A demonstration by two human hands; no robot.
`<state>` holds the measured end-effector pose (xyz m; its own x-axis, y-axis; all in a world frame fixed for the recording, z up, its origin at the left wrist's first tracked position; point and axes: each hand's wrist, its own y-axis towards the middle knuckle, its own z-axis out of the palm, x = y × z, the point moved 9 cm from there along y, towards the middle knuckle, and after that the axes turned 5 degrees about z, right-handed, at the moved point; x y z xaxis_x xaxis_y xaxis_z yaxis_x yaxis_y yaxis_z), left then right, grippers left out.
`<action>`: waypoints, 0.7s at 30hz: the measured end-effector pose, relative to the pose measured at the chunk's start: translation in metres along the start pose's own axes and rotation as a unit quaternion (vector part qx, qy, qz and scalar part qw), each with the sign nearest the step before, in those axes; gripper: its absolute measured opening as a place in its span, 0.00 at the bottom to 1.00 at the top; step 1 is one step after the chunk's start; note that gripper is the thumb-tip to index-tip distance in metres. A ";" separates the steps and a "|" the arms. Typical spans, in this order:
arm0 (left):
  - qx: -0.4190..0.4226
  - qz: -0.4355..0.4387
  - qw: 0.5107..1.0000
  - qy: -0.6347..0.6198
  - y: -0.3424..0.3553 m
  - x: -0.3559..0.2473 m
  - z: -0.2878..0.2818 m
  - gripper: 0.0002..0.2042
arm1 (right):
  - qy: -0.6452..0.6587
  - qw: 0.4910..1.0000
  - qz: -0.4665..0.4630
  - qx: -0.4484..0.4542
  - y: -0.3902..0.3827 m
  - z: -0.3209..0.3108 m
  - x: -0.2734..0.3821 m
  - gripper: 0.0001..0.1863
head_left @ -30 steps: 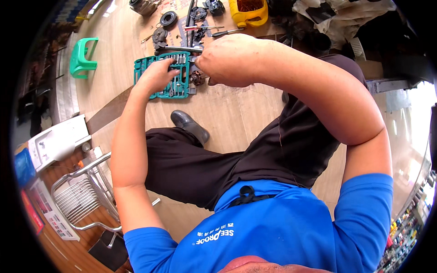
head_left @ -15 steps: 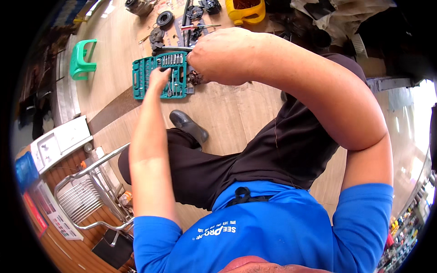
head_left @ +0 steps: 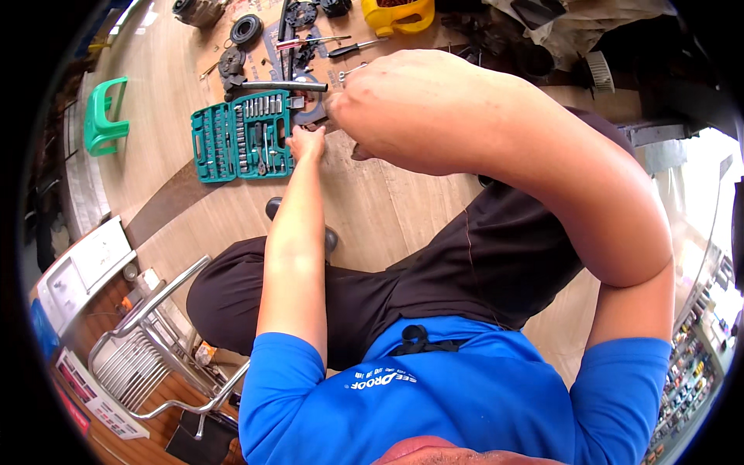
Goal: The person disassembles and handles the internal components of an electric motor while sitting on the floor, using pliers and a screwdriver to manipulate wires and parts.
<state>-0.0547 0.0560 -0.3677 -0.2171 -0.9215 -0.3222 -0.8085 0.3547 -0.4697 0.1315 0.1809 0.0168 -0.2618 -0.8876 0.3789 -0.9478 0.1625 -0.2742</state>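
My left hand (head_left: 308, 145) is at the right edge of an unfolded teal socket set case (head_left: 215, 175) on the floor. Its fingers are bent together over a small dark area, and I cannot make out what is in them. Rows of sockets (head_left: 263, 105) and a ratchet (head_left: 262, 160) lie in the case. To the right, my right hand (head_left: 387, 108) is closed with its back toward me and the fingers curled out of sight. A dark bit shows below it, too little to name. Beyond the case lies a metal tube (head_left: 283, 85).
Farther off on cardboard lie a black ring (head_left: 246, 29), a black-handled screwdriver (head_left: 356, 48) and dark machine parts (head_left: 301, 13). A cut yellow jug (head_left: 403, 17) stands behind them. At left are a green stool (head_left: 105, 116) and a metal-framed chair (head_left: 139, 364).
My left hand has left the inside of the case and moved right to its edge. The view has shifted, so the case appears farther left. More of the tube shows beside my right hand.
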 end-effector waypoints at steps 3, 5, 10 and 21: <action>-0.010 0.015 1.000 0.020 0.007 0.012 0.003 0.37 | 0.016 1.000 0.004 0.013 0.001 0.005 -0.002 0.16; -0.013 -0.005 0.999 -0.038 0.006 0.016 0.006 0.34 | 0.025 0.999 0.012 0.015 0.000 0.005 -0.005 0.16; -0.005 0.068 0.998 0.010 0.012 -0.002 0.009 0.29 | 0.005 0.999 0.016 0.041 -0.003 0.008 -0.011 0.17; 0.225 0.169 0.719 -0.636 -0.048 -0.071 -0.078 0.23 | -0.004 0.998 0.048 0.044 -0.008 -0.016 -0.028 0.15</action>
<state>-0.0429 0.0922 -0.2580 0.5478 0.0165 -0.8365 -0.5054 0.8033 -0.3152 0.1431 0.2114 0.0223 -0.3482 -0.8734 0.3405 -0.8990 0.2082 -0.3852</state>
